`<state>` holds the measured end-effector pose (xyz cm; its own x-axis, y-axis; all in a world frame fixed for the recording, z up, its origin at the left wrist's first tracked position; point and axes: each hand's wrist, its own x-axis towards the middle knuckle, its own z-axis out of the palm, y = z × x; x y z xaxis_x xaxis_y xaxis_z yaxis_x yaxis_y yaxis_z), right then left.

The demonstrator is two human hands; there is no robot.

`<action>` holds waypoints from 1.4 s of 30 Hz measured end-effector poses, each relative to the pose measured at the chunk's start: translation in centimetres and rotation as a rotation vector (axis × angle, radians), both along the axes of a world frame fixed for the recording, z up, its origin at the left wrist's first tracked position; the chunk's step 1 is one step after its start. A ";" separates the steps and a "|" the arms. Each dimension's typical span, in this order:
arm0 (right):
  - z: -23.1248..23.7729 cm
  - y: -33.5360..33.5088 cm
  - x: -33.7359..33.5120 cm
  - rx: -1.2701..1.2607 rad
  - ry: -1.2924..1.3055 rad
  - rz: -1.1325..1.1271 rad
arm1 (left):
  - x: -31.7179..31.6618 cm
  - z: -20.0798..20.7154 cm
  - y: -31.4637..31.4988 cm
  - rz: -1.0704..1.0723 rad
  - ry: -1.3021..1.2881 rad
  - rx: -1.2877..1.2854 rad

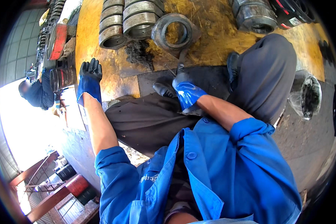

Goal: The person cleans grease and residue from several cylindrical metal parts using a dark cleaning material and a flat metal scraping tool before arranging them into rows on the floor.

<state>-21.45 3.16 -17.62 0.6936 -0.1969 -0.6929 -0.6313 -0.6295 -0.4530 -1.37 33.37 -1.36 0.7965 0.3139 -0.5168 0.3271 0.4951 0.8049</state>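
My left hand (89, 77), in a blue glove with dark fingers, is held up at the left with its fingers stretched out and nothing in it. In a blue glove too, my right hand (186, 89) is closed round the lower end of a short metal tool with a flat blade (182, 58). The blade points away from me and reaches the near edge of a thick grey metal ring (190, 35). My glove hides the tool's grip. Beside the ring lies a heap of black shavings or fibre (139, 53).
Stacked metal rings (112, 37) and wider ones (140, 26) stand at the far side on a yellow, stained board (209, 56). A large metal coupling (255, 16) lies far right. A plastic-lined container (305, 95) stands right of my knee. Another person (41, 91) is at the left.
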 end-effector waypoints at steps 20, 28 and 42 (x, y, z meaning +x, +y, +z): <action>-0.4 -6.0 4.7 0.077 -0.481 0.234 | -4.3 7.8 -8.4 -0.447 -0.459 1.670; 7.6 -5.1 3.6 0.487 -0.442 0.172 | -6.7 7.2 -8.6 -0.582 -0.303 1.517; -3.6 -7.3 9.5 -0.224 -0.297 0.625 | -5.2 6.7 -9.0 -0.591 -0.337 1.398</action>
<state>-11.93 -4.18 -21.27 0.8753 0.1827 -0.4477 0.0064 -0.9302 -0.3670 -6.57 24.34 5.37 0.9913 -0.0130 0.1309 -0.0864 -0.8148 0.5733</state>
